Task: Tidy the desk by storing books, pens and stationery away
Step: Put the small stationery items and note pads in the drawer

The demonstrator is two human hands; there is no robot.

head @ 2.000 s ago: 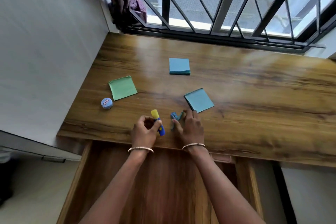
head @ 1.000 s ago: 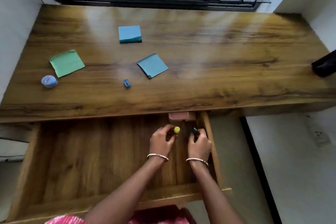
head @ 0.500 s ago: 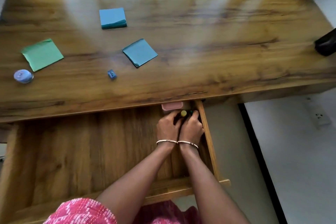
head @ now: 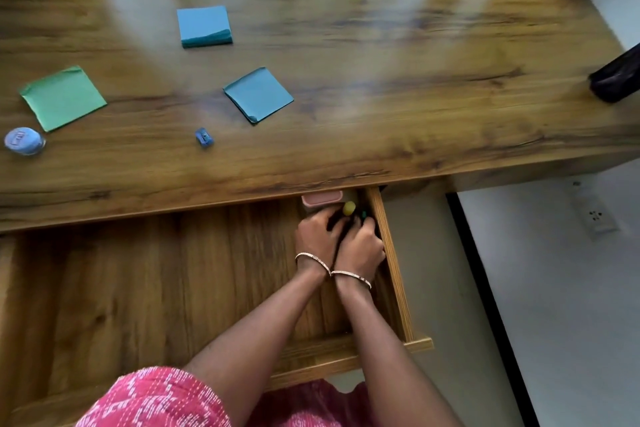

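Both hands are pressed together in the far right corner of the open drawer [head: 388, 253]. The left hand [head: 317, 236] is curled around a yellow-capped glue stick [head: 348, 208]; the right hand [head: 363, 246] is closed over a small green-tipped item [head: 363, 215], hardly visible. A pink box [head: 321, 199] sits just beside them. Sticky-note pads [head: 204, 26] and a blue sharpener [head: 204, 137] are left on the desk [head: 415, 80].

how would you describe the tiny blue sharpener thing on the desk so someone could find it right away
Start at the wooden desk and look along its front strip, left of centre. The small blue sharpener lies there alone, between the round blue container at the left end and the lower blue sticky note pad. It is by far the smallest item on the desktop, chunky rather than flat or round.
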